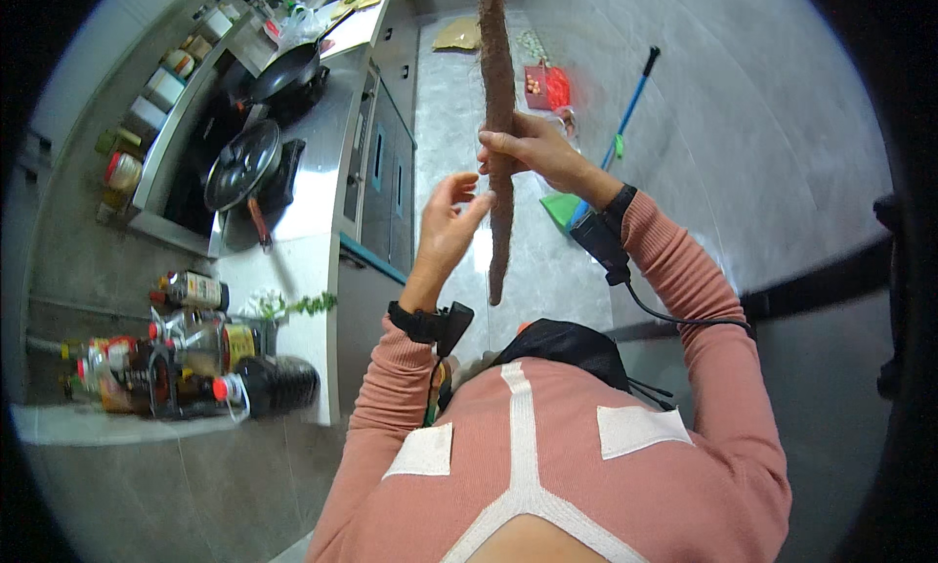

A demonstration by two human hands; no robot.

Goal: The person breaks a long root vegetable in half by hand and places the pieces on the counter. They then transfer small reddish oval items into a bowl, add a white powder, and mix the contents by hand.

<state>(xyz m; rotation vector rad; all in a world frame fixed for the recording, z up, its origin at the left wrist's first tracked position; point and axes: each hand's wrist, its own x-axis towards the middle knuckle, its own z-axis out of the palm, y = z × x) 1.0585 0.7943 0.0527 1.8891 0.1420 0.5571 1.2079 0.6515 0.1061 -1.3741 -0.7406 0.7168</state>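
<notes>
A long brown Chinese yam (496, 74) with rough, hairy skin hangs upright in front of me. Its top runs out of the picture and its narrow lower end points toward me. My right hand (547, 152) is closed around its lower part, with the thumb across the near side. My left hand (447, 229) is beside the yam, lower on its left. Its fingers are loosely bent and apart, and the thumb tip is at the skin; I cannot tell whether it touches. Nothing is held in that hand.
Left, a counter (311, 280) carries a lidded pan (239, 167), a black wok (288, 74), green sprigs (311, 304) and several bottles (274, 382). On the grey floor (449, 123) are a red box (536, 87), a blue-handled broom (635, 104) and a green dustpan (561, 209).
</notes>
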